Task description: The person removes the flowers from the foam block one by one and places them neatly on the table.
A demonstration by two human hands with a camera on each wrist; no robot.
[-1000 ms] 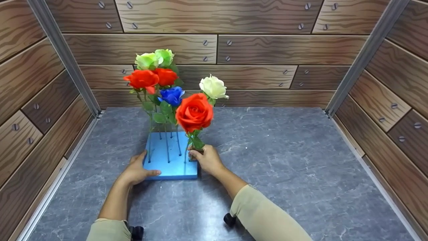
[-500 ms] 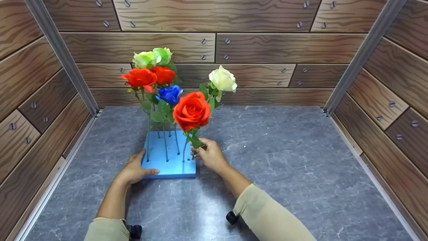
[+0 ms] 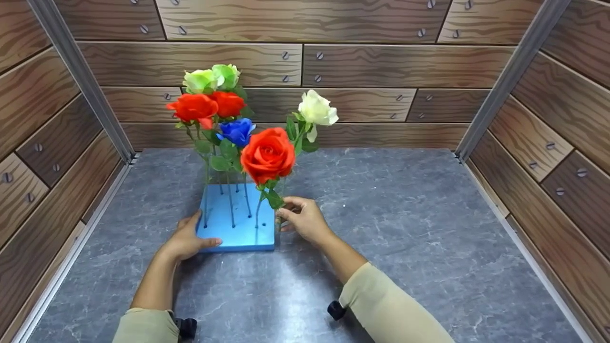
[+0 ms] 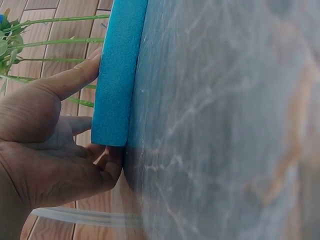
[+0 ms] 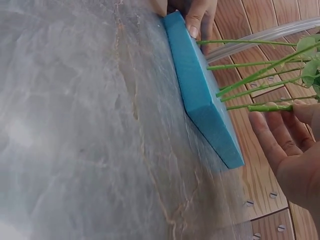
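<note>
My left hand point(image 3: 188, 238) grips the front left corner of a blue foam block point(image 3: 243, 238), thumb on its top and the other fingers along its side. My right hand point(image 3: 305, 221), just off the block's right side, pinches the stem of a white rose point(image 3: 318, 107). In the right wrist view, the cut end of this stem point(image 5: 270, 108) is free, out of the foam. Rising from the block are a large red rose point(image 3: 268, 155), a blue rose point(image 3: 237, 131), two red roses behind point(image 3: 193, 107) and two pale green ones point(image 3: 200, 81). A small dark hole point(image 3: 263, 224) shows near the front right corner.
The block lies on a grey marbled tabletop point(image 3: 405, 228), left of the middle. Wood-patterned panels point(image 3: 362, 66) wall in the back and both sides, with metal posts point(image 3: 514, 76) at the corners. The standing flowers crowd the block's left and back.
My right hand has moved right with the white rose, its stem passing from over the block to beside it. The rose's head is higher and further right. My left hand keeps its grip.
</note>
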